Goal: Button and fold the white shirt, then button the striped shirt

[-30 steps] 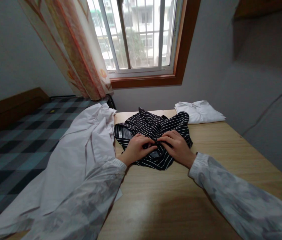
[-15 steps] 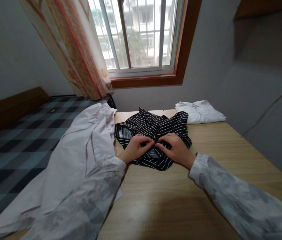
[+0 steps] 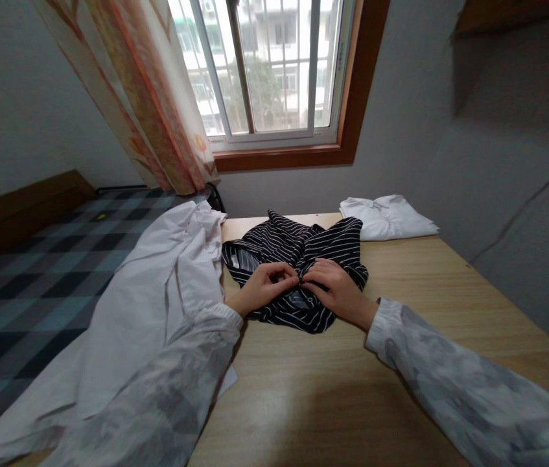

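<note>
The striped shirt [image 3: 337, 240], black with thin white lines, lies rumpled on the wooden table [image 3: 274, 383], toward the middle of its far half. The left hand [image 3: 267, 287] and the right hand [image 3: 336, 290] each pinch its dark fabric between thumb and fingers, their tips almost meeting; whether a button or only cloth sits between them is too small to tell.

Doing this well, I judge, calls for light fingertip pressure: one hand should steady its edge while the other works, both wrists low so the cloth is not dragged across the table. The thin fabric probably slips and creases easily, so short movements look safer than tugging.

By count: one striped shirt; two white garments, a folded white garment [image 3: 385, 218] at the table's far right corner and a loose white garment [image 3: 142, 305] along the table's left edge; one bed with a checked cover [image 3: 26, 285] left of the table; one window [image 3: 274, 71] and one curtain [image 3: 142, 84] beyond the table's far edge.
</note>
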The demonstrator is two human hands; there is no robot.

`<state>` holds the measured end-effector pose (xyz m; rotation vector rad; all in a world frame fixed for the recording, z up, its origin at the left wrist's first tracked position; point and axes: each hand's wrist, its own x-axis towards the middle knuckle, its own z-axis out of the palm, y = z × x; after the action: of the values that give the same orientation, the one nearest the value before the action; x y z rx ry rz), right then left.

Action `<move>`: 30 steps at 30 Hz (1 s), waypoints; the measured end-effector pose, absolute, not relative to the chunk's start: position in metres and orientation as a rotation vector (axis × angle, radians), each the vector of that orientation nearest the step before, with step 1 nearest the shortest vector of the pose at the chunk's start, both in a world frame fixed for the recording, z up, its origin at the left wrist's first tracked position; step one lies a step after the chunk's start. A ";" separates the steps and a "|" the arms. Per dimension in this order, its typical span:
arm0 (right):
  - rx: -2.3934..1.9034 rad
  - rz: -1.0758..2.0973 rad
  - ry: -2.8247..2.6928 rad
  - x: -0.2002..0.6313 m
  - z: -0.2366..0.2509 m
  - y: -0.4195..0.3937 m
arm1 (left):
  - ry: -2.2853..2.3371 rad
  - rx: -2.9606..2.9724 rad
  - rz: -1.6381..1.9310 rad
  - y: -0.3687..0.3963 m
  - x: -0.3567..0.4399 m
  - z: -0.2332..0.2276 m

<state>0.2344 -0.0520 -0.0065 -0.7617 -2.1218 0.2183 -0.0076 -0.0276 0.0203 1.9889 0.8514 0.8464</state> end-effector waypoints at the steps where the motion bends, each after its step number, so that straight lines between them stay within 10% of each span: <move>1: -0.755 0.197 -2.121 0.234 -0.005 -0.053 | 0.836 1.962 0.824 -0.027 -0.008 0.021; 30: -1.094 0.044 -2.021 0.244 -0.013 -0.048 | 1.088 1.962 1.261 -0.028 -0.009 0.013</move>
<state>0.2443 -0.0477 -0.0130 -1.0945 -2.0212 0.0443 -0.0091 -0.0277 0.0133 1.9625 1.0881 1.2610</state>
